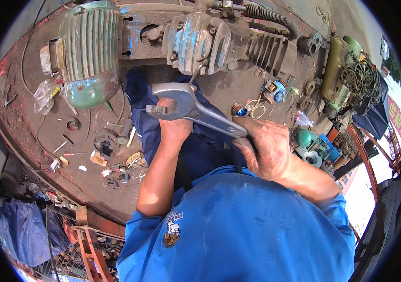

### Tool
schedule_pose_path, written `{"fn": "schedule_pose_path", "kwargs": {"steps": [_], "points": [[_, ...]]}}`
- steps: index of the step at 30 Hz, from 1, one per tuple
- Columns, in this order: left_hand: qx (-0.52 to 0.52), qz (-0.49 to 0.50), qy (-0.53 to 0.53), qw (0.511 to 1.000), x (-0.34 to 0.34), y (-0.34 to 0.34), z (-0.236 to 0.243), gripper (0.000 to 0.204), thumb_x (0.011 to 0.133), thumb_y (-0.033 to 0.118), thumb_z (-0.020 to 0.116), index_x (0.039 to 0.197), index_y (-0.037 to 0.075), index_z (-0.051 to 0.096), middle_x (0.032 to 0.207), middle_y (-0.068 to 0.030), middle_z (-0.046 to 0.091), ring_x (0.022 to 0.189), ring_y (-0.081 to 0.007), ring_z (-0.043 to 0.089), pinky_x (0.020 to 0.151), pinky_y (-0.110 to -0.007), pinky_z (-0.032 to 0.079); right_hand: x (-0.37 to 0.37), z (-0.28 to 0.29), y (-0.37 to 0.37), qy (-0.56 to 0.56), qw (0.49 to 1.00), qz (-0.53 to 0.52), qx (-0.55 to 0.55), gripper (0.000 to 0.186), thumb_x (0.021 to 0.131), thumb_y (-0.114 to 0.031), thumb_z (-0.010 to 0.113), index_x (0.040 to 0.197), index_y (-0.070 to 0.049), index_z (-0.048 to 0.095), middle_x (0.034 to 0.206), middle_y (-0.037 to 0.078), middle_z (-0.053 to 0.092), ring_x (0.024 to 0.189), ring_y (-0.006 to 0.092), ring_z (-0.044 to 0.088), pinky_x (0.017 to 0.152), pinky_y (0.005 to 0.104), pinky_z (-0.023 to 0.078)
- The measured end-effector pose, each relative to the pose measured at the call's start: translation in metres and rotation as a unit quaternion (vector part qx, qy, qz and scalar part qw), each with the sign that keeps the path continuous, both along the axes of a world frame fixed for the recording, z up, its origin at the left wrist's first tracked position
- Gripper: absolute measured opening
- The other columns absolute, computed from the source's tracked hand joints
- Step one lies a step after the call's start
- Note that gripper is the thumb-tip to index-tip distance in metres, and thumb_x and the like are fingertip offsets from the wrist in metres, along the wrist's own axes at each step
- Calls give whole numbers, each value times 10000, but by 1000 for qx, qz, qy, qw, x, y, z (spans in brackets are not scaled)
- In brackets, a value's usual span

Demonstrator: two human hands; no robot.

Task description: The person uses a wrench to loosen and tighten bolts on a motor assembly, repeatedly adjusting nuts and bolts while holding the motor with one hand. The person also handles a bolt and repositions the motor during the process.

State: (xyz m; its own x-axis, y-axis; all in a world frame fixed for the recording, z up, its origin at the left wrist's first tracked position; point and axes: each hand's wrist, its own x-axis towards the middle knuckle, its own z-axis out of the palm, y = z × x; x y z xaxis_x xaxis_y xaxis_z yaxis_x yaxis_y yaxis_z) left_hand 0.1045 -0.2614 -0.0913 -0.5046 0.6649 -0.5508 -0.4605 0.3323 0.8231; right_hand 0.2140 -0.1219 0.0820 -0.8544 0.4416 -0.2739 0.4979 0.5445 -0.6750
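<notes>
A big grey steel open-end wrench (210, 118) lies slanting across in front of me, its jaw toward the left. My right hand (270, 148) grips the handle end, thumb along the near side. Behind the wrench head is my left hand (176, 129); a bit of a finger shows through the jaw, and the head covers the other fingers. From behind the wrench a thin bent metal rod (196, 74) runs up to a finned compressor head (198, 42) with blue paint traces. Whether my left hand holds that rod is hidden.
A green finned motor (90, 51) sits left of the compressor head. A small blue motor (275, 90) with loose wires lies to the right. Plastic bag (46, 96), cables and loose parts litter the left floor. An olive tank (334, 66) and pulleys stand far right.
</notes>
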Motion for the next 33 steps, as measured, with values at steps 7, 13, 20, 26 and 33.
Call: {"fn": "schedule_pose_path", "kwargs": {"steps": [7,13,20,26,33], "points": [[-44,-71,258,963,-10,24,21,222,954,190,722,888,-16,675,770,-134,626,672,-290,606,607,-390,478,38,-10,-2,-134,937,-253,-198,230,978,-162,695,1122,-2,612,700,119,654,598,242,672,556,372,520],[-176,-167,459,855,-8,64,42,317,956,279,712,780,26,641,699,-173,608,644,-393,622,591,-453,496,83,0,-13,-149,884,-362,-255,285,999,-169,674,1215,8,617,710,72,656,608,155,647,569,312,523],[-287,-89,367,881,20,81,53,501,1050,385,545,802,-38,645,706,-287,629,721,-510,614,647,-556,450,132,11,-4,-76,870,-404,-273,312,1010,-194,664,1250,-1,611,707,58,659,584,131,642,538,299,525],[-328,10,258,909,36,99,64,568,1063,423,530,773,-53,643,668,-157,639,615,-305,553,634,-470,445,172,27,20,39,848,-444,-288,317,1018,-208,660,1245,6,603,699,39,625,583,104,597,531,276,504],[-376,114,-109,913,28,124,87,539,1052,508,498,819,33,604,600,-38,521,459,-160,446,411,-334,317,211,51,39,81,812,-506,-278,301,1011,-204,661,1224,5,621,712,27,632,586,89,592,537,263,498]]}}
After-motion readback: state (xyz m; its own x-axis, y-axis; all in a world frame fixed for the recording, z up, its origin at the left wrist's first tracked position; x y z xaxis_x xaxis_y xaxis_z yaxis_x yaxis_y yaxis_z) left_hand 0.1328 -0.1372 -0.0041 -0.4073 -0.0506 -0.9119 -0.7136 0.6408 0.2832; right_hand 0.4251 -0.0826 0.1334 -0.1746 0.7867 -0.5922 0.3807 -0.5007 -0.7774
